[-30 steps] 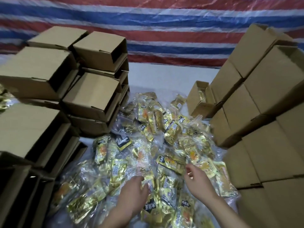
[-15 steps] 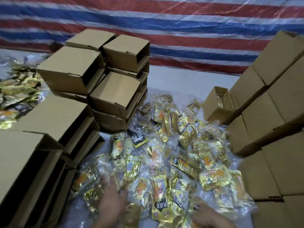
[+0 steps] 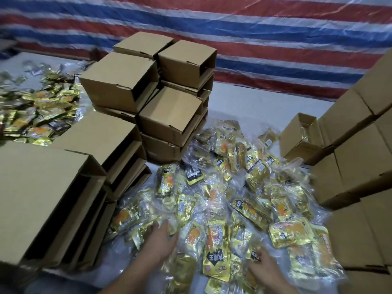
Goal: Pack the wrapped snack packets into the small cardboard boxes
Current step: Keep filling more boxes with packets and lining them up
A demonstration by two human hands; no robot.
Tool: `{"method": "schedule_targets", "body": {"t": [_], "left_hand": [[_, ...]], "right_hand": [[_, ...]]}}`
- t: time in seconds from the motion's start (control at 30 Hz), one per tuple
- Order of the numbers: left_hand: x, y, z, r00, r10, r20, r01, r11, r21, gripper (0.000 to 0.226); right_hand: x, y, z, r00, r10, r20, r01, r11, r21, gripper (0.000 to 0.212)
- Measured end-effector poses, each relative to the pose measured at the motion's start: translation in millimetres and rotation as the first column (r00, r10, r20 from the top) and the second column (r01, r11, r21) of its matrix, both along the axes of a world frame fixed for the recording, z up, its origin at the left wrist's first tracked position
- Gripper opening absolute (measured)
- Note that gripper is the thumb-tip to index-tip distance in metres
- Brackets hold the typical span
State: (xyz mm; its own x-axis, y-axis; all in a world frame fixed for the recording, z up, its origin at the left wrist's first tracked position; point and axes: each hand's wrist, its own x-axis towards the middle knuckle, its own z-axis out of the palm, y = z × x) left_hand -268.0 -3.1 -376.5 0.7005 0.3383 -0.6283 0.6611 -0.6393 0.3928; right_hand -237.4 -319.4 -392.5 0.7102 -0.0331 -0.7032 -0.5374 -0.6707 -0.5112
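Note:
A heap of gold snack packets in clear wrap covers the white surface in front of me. My left hand lies low on the heap's left side, fingers spread over the packets. My right hand is at the bottom right, its fingertips on a black-labelled packet; blur hides the grip. A gold and black packet lies between the hands. One small open cardboard box stands at the heap's far right, with a packet showing inside.
Stacks of empty open-sided boxes stand at the left and back, the nearest close to my left arm. Closed boxes are stacked along the right. A second pile of packets lies far left. A striped tarp hangs behind.
The view has swung left, showing the far-left packet pile. Both hands have drawn back toward me and lower over the heap.

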Motion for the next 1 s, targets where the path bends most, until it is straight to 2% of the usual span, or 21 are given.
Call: {"method": "schedule_targets", "body": {"t": [0.07,0.17,0.2,0.27,0.3,0.33,0.37,0.4,0.47,0.5,0.57,0.67,0.8,0.9,1.0], "left_hand": [[5,4,40,0.993,0.019,0.118,-0.027,0.997,0.066,0.056],[1,6,118,0.921,-0.119,0.372,0.049,0.980,0.192,0.048],[-5,5,146,0.847,-0.185,0.499,0.070,0.968,0.240,0.045],[-19,9,203,0.589,-0.335,0.736,0.071,0.928,0.366,0.040],[-25,15,226,0.455,-0.394,0.799,0.037,0.905,0.425,0.039],[-28,24,245,0.388,-0.442,0.808,-0.007,0.876,0.483,0.039],[-29,36,258,0.401,-0.485,0.777,-0.055,0.834,0.549,0.043],[-26,48,267,0.480,-0.509,0.715,-0.095,0.780,0.619,0.047],[-15,68,273,0.754,-0.433,0.495,-0.087,0.680,0.728,0.063],[-9,76,271,0.848,-0.368,0.380,-0.057,0.650,0.758,0.074],[-5,92,261,0.940,-0.271,0.207,0.003,0.614,0.789,0.082],[-9,108,245,0.970,-0.208,0.125,0.030,0.614,0.789,0.081],[-8,104,239,0.954,-0.223,0.201,-0.007,0.651,0.759,0.082],[-8,101,251,0.930,-0.241,0.276,-0.043,0.676,0.736,0.078],[-7,90,278,0.883,-0.310,0.354,-0.038,0.703,0.710,0.079]], "right_hand": [[8,5,7,0.997,0.054,0.047,-0.047,0.989,-0.138,0.033],[20,16,18,0.980,0.175,0.096,-0.148,0.960,-0.238,0.011],[24,19,20,0.974,0.202,0.104,-0.172,0.955,-0.242,0.012],[29,28,22,0.968,0.215,0.130,-0.182,0.956,-0.232,0.018],[31,33,24,0.966,0.213,0.149,-0.180,0.962,-0.204,0.020],[32,40,27,0.961,0.214,0.174,-0.186,0.969,-0.165,0.019],[33,47,31,0.954,0.226,0.196,-0.204,0.971,-0.128,0.016],[33,56,36,0.946,0.246,0.213,-0.228,0.968,-0.104,0.013],[36,76,47,0.926,0.283,0.252,-0.274,0.959,-0.071,0.011],[38,89,53,0.912,0.296,0.284,-0.295,0.954,-0.046,0.013],[45,120,72,0.870,0.335,0.361,-0.359,0.933,0.000,0.024],[56,176,113,0.767,0.399,0.502,-0.482,0.875,0.040,0.033],[62,236,167,0.658,0.416,0.628,-0.601,0.792,0.105,0.034],[63,267,202,0.624,0.392,0.676,-0.657,0.732,0.182,0.047],[63,291,242,0.644,0.372,0.669,-0.717,0.599,0.357,0.071]]}}
